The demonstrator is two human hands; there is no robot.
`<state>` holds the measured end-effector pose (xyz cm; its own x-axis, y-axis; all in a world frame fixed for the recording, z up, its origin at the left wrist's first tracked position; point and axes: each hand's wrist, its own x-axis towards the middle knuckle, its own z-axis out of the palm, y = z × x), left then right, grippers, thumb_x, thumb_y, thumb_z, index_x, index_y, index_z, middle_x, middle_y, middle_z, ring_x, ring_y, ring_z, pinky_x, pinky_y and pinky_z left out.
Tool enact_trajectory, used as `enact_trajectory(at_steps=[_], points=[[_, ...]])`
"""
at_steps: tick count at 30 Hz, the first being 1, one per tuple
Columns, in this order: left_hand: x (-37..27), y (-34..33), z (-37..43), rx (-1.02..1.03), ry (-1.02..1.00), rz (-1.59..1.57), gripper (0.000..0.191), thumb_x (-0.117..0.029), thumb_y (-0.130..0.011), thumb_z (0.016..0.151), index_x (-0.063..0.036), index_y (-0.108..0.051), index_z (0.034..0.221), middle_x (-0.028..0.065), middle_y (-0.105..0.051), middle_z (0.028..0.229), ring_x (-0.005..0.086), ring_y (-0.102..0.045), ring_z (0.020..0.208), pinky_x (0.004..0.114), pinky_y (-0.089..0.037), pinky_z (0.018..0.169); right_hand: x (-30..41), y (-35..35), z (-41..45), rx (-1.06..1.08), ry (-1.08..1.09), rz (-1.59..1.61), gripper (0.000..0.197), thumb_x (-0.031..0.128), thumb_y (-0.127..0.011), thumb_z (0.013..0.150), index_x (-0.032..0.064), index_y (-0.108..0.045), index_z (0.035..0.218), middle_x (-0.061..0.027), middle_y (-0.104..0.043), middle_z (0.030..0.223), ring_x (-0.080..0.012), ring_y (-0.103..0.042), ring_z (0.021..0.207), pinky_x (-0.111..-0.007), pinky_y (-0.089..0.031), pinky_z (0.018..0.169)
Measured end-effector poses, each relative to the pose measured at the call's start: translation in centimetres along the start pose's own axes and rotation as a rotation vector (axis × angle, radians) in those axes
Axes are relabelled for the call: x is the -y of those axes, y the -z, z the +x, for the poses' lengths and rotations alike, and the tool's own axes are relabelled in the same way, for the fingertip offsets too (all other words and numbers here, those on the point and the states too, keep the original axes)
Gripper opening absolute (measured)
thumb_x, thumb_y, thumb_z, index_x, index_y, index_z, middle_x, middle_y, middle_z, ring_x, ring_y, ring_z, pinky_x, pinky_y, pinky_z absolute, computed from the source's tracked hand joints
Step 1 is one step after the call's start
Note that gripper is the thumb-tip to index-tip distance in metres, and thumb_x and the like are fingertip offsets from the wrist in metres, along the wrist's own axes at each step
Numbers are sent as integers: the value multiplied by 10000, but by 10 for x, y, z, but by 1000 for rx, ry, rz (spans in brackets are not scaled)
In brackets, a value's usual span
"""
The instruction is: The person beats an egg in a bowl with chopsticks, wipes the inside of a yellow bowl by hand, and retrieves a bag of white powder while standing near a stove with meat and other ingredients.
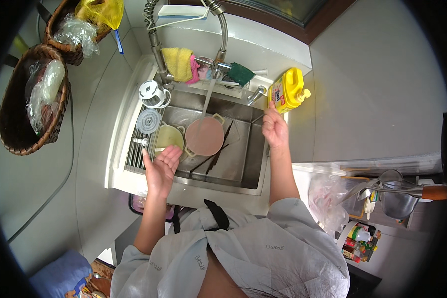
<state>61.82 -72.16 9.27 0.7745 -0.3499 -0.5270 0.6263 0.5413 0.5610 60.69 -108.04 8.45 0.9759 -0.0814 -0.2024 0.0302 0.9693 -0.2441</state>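
My left hand (162, 173) is open, palm up, at the near left rim of the steel sink (242, 149). Its thumb points towards a small white fitting (140, 141) on the drying rack (134, 158). On the right, my right hand (276, 128) has its fingers curled, with the index finger up against or just before a yellow detergent bottle (288, 87). Water runs from the faucet (219, 67) into a pot (204, 136) with cream handles and pinkish liquid. Left of it sits a pale yellow-green pot (169, 138). Dark chopsticks (216, 158) lie on the sink floor.
A white lidded container (152, 93) and a translucent lid (149, 121) rest on the rack. Behind are a yellow cloth (177, 63), green scouring pad (241, 73) and soap dispenser (257, 95). Woven baskets (13, 123) hang left; a plastic bag (327, 197) and ladle (391, 188) are right.
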Motion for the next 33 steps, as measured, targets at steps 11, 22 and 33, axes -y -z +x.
enact_trajectory(at_steps=[11,22,33], points=[[0,7,-9,1,-13,-10,823,-670,-190,859,40,-455,1181,171,-538,1166,253,-486,1132,322,-333,966,-67,7,18,-156,-23,-33,503,268,-428,931,163,-296,457,38,-299,425,-88,-215,298,-216,-175,307],[1,21,-16,-7,-26,-49,815,-672,-194,858,29,-468,1170,170,-556,1137,256,-507,1109,332,-367,950,-110,53,44,23,-354,360,236,55,-444,888,101,-376,666,27,-277,523,-58,-284,455,-209,-199,362],[-1,37,-25,-69,-60,-106,804,-666,-203,861,28,-472,1165,166,-566,1119,249,-535,1073,319,-395,924,-179,55,93,-251,-247,-318,249,55,-508,869,88,-410,641,12,-325,550,-112,-307,460,-274,-268,458]])
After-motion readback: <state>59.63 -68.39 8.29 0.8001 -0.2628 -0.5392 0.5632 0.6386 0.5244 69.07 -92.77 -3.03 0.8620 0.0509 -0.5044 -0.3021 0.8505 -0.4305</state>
